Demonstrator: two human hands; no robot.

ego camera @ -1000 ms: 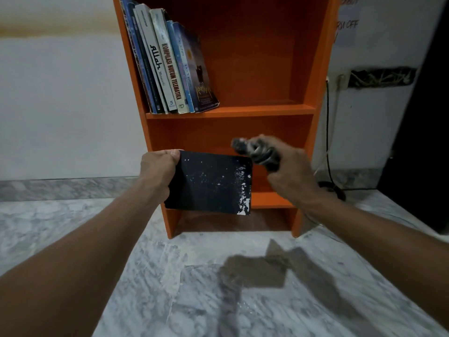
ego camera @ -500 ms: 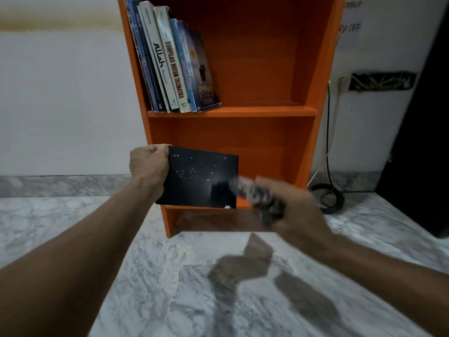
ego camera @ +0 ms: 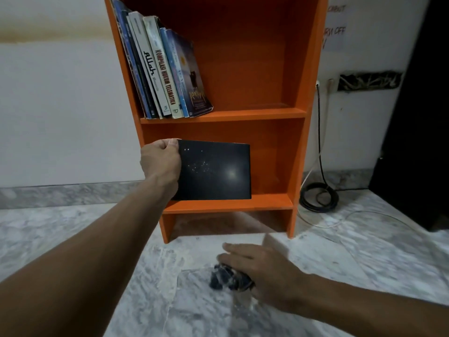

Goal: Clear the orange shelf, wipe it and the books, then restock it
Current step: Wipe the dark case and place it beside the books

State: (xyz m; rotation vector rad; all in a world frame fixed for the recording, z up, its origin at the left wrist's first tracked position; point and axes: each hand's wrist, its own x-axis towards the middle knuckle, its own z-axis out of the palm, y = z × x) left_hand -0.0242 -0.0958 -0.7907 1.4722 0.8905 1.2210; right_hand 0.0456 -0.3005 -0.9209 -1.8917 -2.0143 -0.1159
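Orange shelf point(ego camera: 243, 115), white spine point(ego camera: 165, 77) reading "KOMPILASI HUKUM TELEMATIKA"

Books point(ego camera: 160, 66) on upper shelf point(ego camera: 223, 116), cloth point(ego camera: 228, 278) on floor point(ego camera: 73, 227)

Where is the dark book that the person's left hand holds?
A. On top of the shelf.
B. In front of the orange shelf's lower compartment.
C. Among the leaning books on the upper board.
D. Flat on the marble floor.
B: the left hand grips the dark book by its left edge, upright before the lower compartment of the orange shelf.
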